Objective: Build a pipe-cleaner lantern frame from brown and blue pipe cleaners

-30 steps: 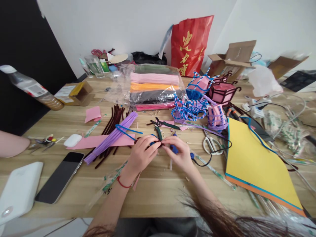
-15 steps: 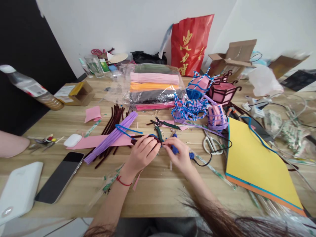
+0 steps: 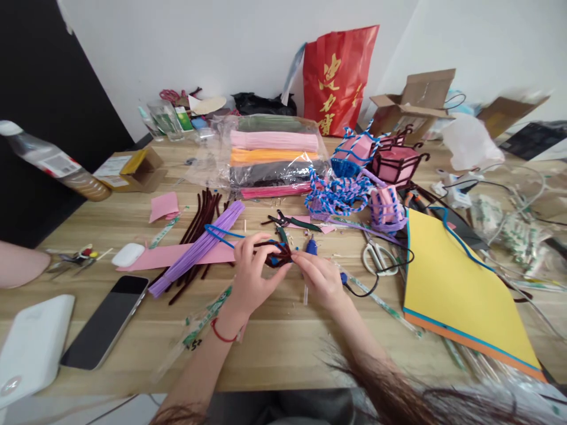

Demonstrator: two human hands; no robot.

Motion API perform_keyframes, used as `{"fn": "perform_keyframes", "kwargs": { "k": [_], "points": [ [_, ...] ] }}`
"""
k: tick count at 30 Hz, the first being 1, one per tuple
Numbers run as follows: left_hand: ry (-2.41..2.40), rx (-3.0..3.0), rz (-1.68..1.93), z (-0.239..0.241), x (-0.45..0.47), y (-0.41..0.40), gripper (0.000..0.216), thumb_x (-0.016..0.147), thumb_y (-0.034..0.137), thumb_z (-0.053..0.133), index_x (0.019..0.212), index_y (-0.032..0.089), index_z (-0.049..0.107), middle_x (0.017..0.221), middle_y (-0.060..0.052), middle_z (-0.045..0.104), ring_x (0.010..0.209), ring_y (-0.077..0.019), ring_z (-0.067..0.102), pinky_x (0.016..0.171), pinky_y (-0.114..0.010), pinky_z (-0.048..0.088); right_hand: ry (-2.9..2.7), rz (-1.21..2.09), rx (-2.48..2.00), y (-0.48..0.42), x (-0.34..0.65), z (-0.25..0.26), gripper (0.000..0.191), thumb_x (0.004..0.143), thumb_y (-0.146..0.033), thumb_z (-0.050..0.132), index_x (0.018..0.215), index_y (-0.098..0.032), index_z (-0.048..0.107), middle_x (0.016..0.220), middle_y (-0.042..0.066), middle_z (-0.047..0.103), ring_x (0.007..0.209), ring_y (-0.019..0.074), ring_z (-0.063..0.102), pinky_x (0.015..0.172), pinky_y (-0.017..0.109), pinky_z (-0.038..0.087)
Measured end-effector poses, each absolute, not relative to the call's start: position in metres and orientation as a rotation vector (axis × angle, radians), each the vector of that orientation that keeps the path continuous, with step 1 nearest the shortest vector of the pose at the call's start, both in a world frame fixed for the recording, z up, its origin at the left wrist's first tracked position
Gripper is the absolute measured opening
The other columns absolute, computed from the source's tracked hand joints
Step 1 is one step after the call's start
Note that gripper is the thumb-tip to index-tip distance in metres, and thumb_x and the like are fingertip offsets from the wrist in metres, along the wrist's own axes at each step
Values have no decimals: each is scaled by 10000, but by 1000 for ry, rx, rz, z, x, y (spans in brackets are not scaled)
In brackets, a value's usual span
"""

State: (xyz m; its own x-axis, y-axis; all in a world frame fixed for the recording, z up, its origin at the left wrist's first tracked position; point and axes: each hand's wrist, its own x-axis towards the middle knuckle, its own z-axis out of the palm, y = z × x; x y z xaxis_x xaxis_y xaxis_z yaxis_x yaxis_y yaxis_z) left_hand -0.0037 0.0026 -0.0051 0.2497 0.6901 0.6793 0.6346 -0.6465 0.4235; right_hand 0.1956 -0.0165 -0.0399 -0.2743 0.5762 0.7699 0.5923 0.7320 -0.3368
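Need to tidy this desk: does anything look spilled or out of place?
A bent blue stem lies across the purple bundle, where its colour stands out, and a second blue stem lies over the yellow sheet. No liquid spill shows.

Ahead of me, the tall, glossy red bag [image 3: 343, 71] carries large gold brush-style Chinese characters [image 3: 328, 106] running downward; I read the middle one as 力, but those above and below are too stylised for me to be sure. Nearer me, black marks [image 3: 195, 344] on the long clear plastic wrapper with green print [image 3: 207, 319] look like "52", though I can't swear to it. To my left, the clear plastic bottle with a white cap [image 3: 38, 147] wears a white paper label [image 3: 59, 164], its lettering too small for me to make out.
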Motion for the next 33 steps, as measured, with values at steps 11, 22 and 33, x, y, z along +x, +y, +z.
{"fn": "perform_keyframes", "kwargs": {
  "k": [11,22,33],
  "points": [
    [1171,2238,1298,-9,-1,6,257,1033,310,559,900,238,766,1347,-84,710,1224,-254,625,1047,-496,531,-1975,-110,-887,-16,198,-35,357,1047,-130,505,1345,-254,656,1212,131,787,1118,237,765,866,350,657],
    [1318,2302,1490,-9,7,-1,154,994,212,628,929,235,766,1340,-73,713,1234,-284,551,1073,-569,476,-1819,20,-984,-15,175,-32,127,984,-180,617,1039,-239,714,932,92,790,831,226,773,755,354,647],
    [1393,2515,1516,-12,9,-5,109,981,185,640,962,231,736,1323,-85,729,1249,-317,545,1050,-576,447,-1778,71,-1088,-16,172,-33,151,1016,-222,577,1149,-243,645,980,110,763,884,244,751,778,369,631]
  ]
}}
